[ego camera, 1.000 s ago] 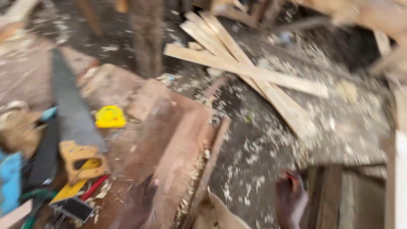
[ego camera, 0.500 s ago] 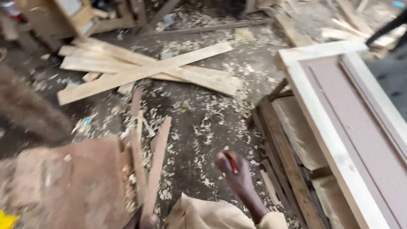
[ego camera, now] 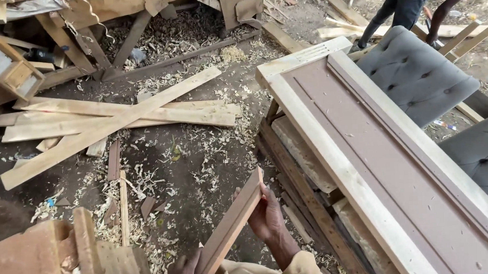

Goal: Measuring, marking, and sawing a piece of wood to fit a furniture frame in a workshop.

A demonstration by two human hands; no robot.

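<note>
Right hand [ego camera: 266,215] wrapped around the upper end of a grooved wooden strip [ego camera: 231,226], left hand [ego camera: 185,272] gripping its lower end. Strip tilted, raised over the shavings-strewn ground, just left of the large door panel [ego camera: 388,163]. Crossed planks [ego camera: 111,118] farther left of that panel.

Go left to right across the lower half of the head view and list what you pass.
Worn reddish wooden block → left hand → grooved wooden strip held in both hands → right hand → long brown panel with pale wooden frame → grey tufted cushion.
</note>
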